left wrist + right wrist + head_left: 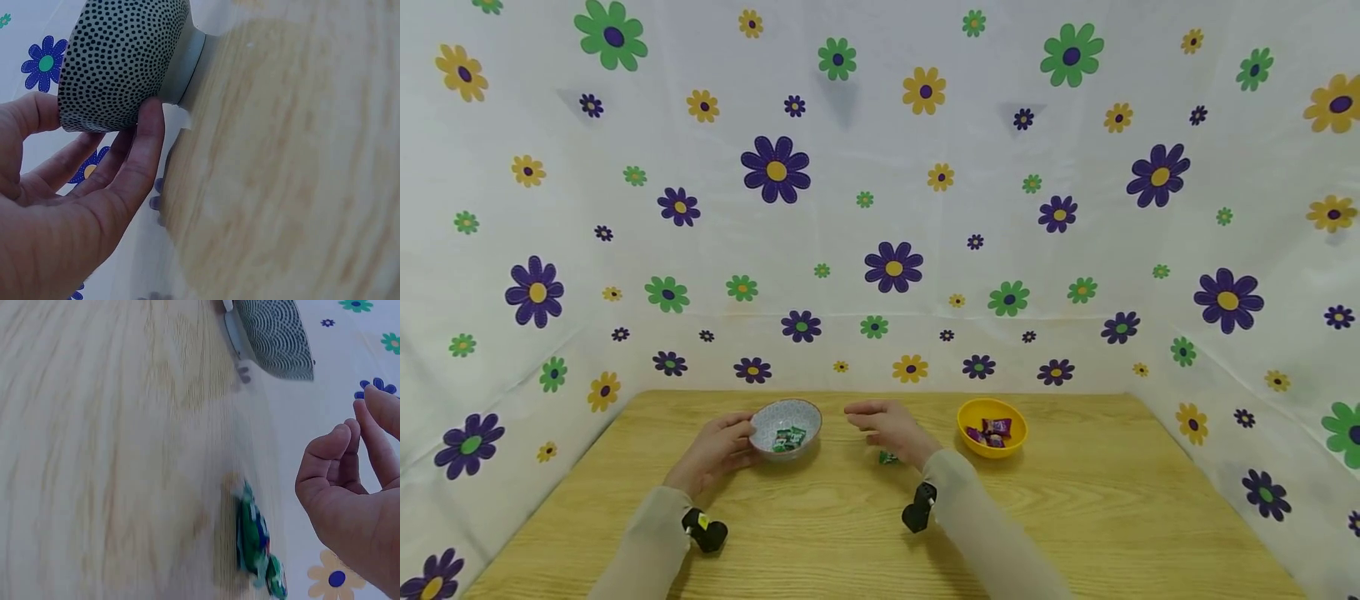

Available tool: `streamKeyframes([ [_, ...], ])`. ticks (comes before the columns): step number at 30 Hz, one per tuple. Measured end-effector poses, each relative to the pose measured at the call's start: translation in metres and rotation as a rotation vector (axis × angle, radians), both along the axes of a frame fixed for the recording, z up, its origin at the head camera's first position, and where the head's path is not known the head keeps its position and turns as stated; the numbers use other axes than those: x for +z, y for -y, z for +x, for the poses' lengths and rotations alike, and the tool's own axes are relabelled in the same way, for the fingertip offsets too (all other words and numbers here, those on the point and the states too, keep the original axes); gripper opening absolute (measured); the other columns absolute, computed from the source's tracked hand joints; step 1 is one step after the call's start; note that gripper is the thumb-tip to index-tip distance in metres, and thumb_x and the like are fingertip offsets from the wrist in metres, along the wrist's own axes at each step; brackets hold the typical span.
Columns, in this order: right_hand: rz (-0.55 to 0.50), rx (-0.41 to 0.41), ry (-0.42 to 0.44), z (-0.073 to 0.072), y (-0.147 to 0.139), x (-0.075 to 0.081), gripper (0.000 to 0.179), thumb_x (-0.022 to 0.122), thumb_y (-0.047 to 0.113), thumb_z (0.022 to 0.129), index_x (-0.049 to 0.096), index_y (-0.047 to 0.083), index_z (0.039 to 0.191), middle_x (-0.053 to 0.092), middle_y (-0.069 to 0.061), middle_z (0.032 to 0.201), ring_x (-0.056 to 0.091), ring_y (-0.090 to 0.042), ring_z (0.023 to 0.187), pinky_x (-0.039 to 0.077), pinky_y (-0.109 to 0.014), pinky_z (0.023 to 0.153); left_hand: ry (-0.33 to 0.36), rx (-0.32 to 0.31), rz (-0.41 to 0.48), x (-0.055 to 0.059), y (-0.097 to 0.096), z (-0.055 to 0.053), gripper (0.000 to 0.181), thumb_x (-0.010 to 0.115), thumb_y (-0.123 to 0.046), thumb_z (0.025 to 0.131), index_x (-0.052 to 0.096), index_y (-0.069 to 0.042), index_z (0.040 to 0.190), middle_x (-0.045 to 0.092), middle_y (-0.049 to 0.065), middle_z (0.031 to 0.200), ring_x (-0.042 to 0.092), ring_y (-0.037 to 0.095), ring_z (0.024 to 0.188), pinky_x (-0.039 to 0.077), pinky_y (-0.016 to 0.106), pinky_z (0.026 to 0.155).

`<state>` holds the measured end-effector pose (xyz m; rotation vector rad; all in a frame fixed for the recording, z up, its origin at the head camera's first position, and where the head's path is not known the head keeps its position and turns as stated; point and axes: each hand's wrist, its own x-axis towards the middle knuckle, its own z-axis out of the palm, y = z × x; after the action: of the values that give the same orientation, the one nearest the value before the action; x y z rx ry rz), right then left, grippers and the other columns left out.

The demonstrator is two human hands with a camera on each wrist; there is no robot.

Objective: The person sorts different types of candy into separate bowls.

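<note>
The left hand [715,450] holds the patterned bowl [782,414] by its side, fingers set against the outer wall and reaching down near the foot. The right hand [891,429] is loosely bent, its fingertips near one another with a narrow gap and nothing visible between them; it hangs between the two bowls, apart from both. Just below it on the wooden table [820,533] lie loose green packets [253,537] — at least two, close together, partly hidden by the hand in the head view. The likeliest trouble is at the patterned bowl: the grip is on one side only, so a hard press there could tip or slide it and spill what it holds. The right wrist or sleeve, passing low, might also brush the loose packets out of place. The patterned bowl contains a small cluster of green packets [789,439] low in its hollow, too overlapped to count. Farther out to the right stands the yellow bowl [973,411], untouched, with a few purple packets [997,427] heaped inside. A flowered cloth [850,229] rises behind the table.
</note>
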<state>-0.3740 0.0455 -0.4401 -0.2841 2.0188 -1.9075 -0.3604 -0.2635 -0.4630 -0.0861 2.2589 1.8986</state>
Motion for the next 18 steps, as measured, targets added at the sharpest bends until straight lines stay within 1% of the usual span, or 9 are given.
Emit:
streamKeyframes([
  [3, 0.032, -0.019, 0.002, -0.001, -0.011, 0.000, 0.036, 0.065, 0.024, 0.095, 0.065, 0.006, 0.127, 0.062, -0.010, 0.130, 0.052, -0.030, 0.112, 0.047, -0.024, 0.075, -0.002, 0.002, -0.003, 0.000, 0.000, -0.001, 0.055, 0.045, -0.018, 0.101, 0.031, 0.004, 0.149, 0.041, 0.026, 0.143, 0.059, 0.021, 0.104, 0.056, 0.035, 0.090],
  [8, 0.086, -0.053, -0.019, -0.001, -0.026, -0.002, 0.032, 0.065, 0.024, 0.095, 0.068, 0.009, 0.123, 0.064, -0.007, 0.127, 0.051, -0.033, 0.116, 0.047, -0.025, 0.077, 0.002, 0.002, -0.003, 0.000, 0.000, 0.001, 0.054, 0.045, -0.017, 0.101, 0.032, 0.003, 0.149, 0.041, 0.026, 0.144, 0.059, 0.021, 0.104, 0.056, 0.034, 0.090],
  [11, 0.096, -0.066, -0.034, 0.001, -0.032, -0.003, 0.033, 0.063, 0.020, 0.096, 0.066, 0.004, 0.124, 0.065, -0.008, 0.125, 0.053, -0.029, 0.108, 0.047, -0.025, 0.075, 0.001, -0.006, -0.003, 0.000, 0.000, 0.002, 0.055, 0.045, -0.018, 0.102, 0.031, 0.004, 0.150, 0.040, 0.027, 0.144, 0.059, 0.021, 0.104, 0.056, 0.035, 0.091],
  [14, 0.117, -0.084, -0.037, 0.001, -0.039, -0.007, 0.034, 0.063, 0.017, 0.096, 0.065, 0.001, 0.125, 0.066, -0.008, 0.122, 0.053, -0.023, 0.093, 0.046, -0.024, 0.072, 0.001, -0.004, 0.004, 0.000, 0.000, 0.001, 0.055, 0.046, -0.018, 0.102, 0.030, 0.004, 0.150, 0.040, 0.027, 0.144, 0.059, 0.021, 0.104, 0.056, 0.036, 0.091],
  [18, 0.174, -0.125, -0.004, -0.001, -0.048, -0.014, 0.032, 0.064, 0.017, 0.095, 0.067, 0.002, 0.123, 0.067, -0.006, 0.115, 0.050, -0.016, 0.079, 0.044, -0.022, 0.068, 0.004, 0.001, 0.011, 0.001, 0.001, 0.000, 0.056, 0.047, -0.018, 0.101, 0.031, 0.004, 0.150, 0.041, 0.027, 0.143, 0.059, 0.021, 0.103, 0.056, 0.037, 0.091],
])
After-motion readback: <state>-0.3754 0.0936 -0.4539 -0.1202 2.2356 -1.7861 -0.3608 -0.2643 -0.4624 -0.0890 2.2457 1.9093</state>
